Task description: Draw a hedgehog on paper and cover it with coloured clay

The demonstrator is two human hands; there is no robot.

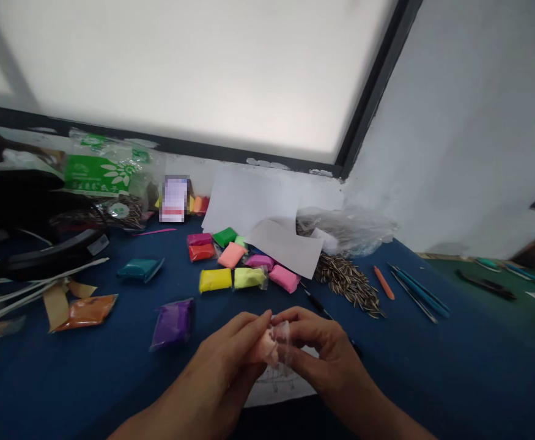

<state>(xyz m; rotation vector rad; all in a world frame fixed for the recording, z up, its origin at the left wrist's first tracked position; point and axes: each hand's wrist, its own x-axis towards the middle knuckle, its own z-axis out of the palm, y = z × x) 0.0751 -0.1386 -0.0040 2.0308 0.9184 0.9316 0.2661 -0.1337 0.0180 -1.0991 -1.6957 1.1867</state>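
Note:
Close to the table's near edge, my left hand (228,345) is closed around a lump of pale pink modelling clay (267,347). My right hand (324,342) pinches the clear plastic wrapper (286,345) at the clay's right side. Part of the clay is hidden by my left fingers. Below both hands lies a white sheet of paper (280,390) with faint drawn lines. Beyond them sit several clay packets, among them a yellow packet (215,280), a pale yellow packet (249,277) and a pink packet (284,278). A purple packet (172,324) lies to the left.
Sunflower seeds (347,284) spill from a clear bag (350,229) on the right, near blue tweezers (420,290) and an orange stick (383,283). On the left are white cables (33,284), an orange packet (87,312) and a teal packet (139,269). A phone (174,198) leans at the back.

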